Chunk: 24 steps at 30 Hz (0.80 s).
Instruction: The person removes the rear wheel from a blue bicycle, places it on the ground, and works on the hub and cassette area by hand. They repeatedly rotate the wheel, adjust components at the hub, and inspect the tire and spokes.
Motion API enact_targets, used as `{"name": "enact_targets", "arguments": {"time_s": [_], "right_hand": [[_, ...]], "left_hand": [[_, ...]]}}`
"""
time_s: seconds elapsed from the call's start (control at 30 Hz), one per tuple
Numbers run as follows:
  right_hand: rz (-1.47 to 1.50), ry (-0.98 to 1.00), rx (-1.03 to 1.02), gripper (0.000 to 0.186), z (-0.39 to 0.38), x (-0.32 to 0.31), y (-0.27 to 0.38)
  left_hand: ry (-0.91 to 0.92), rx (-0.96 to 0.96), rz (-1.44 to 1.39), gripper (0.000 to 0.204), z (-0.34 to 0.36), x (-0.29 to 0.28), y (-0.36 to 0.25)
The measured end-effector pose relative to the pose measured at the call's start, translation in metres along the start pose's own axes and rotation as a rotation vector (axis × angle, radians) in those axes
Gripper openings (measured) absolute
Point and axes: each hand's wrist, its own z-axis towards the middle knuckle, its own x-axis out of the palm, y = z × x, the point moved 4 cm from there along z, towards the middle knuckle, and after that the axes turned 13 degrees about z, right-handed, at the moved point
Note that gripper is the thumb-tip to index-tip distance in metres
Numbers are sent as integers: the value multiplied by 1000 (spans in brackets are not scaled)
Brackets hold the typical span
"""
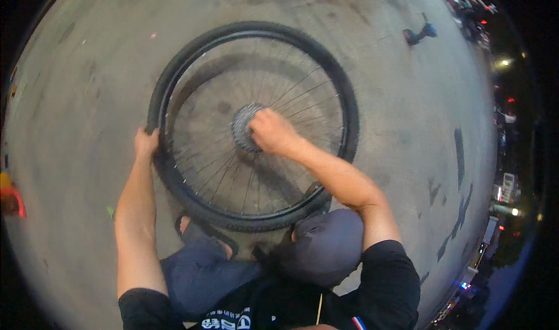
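A bicycle wheel (343, 85) with a black knobbly tyre and thin spokes is in front of me, over the concrete ground. Its grey toothed cassette (243, 129) faces up at the hub. At the tyre's left side, my left hand (145, 141) is wrapped round the rubber. My right hand (271, 132) is closed at the middle of the cassette and covers its right part. Whatever those fingers pinch at the hub is hidden beneath them. The tyre's near edge lies close to my knees.
A dark and blue tool, apparently a cordless drill (420, 34), lies on the ground at the far right. Something orange-red (11, 199) sits at the left rim. My sandalled foot (184, 224) is just below the tyre. Parked vehicles and lights line the right edge.
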Motion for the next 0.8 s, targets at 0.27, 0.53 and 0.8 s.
{"name": "enact_targets", "arguments": {"time_s": [0.27, 0.53, 0.8], "right_hand": [[114, -50, 28, 28, 1, -16, 6], [134, -33, 61, 27, -1, -18, 6], [128, -18, 8, 24, 6, -17, 11]], "left_hand": [[-3, -76, -83, 61, -9, 1, 6], [5, -83, -89, 60, -7, 4, 4], [-11, -86, -63, 58, 4, 10, 14]]}}
